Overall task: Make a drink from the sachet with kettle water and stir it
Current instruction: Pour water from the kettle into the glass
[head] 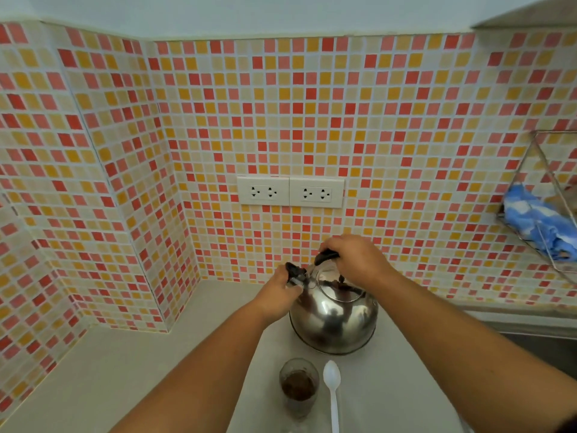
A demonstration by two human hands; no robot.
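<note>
here both hands grip the kettle [334, 317].

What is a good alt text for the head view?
Two hands grip a steel kettle on a counter: right hand on the handle, left hand at the spout. In front stand a glass of brown powder and a white spoon.

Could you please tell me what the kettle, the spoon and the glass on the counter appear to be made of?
The round silver kettle looks like polished stainless steel: its mirror surface reflects the room. Its handle and spout cap look like black plastic. The white spoon seems plastic, being matt, thin and uniformly white. The clear tumbler holding brown powder is transparent, either glass or clear plastic; I cannot tell which.
</note>
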